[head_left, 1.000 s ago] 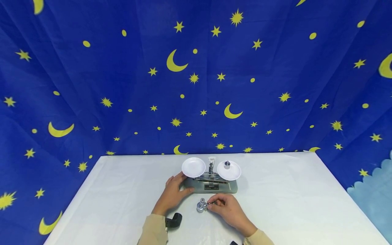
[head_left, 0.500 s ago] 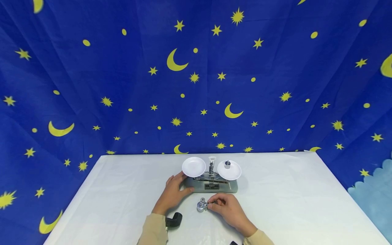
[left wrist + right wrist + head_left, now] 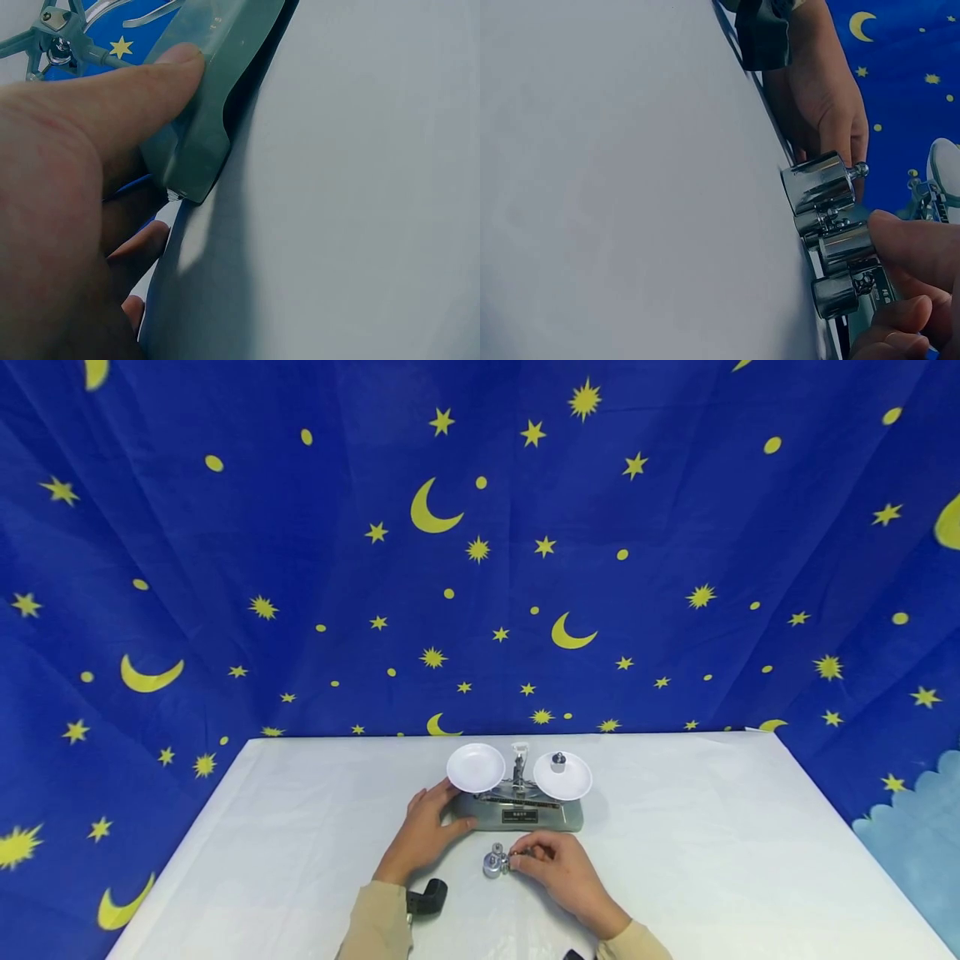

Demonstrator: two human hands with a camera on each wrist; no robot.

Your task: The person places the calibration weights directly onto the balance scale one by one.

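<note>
A balance scale [image 3: 487,814] with a grey-green base stands on the table. My left hand [image 3: 423,839] holds its left end, the thumb lying on the base edge [image 3: 202,142] in the left wrist view. The left white pan [image 3: 476,768] is bare. On the right white pan [image 3: 576,783] sits a metal weight [image 3: 558,763]. Several chrome weights are clustered in front of the scale, the largest weight [image 3: 817,184] at the cluster's left. My right hand [image 3: 562,870] pinches one weight [image 3: 846,246] at its top, the thumb hiding its knob. A smaller weight [image 3: 835,295] is beside it.
A white cover lies over the table [image 3: 712,843]. Behind it hangs a blue cloth [image 3: 360,577] with yellow moons and stars. A black device [image 3: 427,898] is strapped at the left wrist, beside the tan sleeve [image 3: 378,918].
</note>
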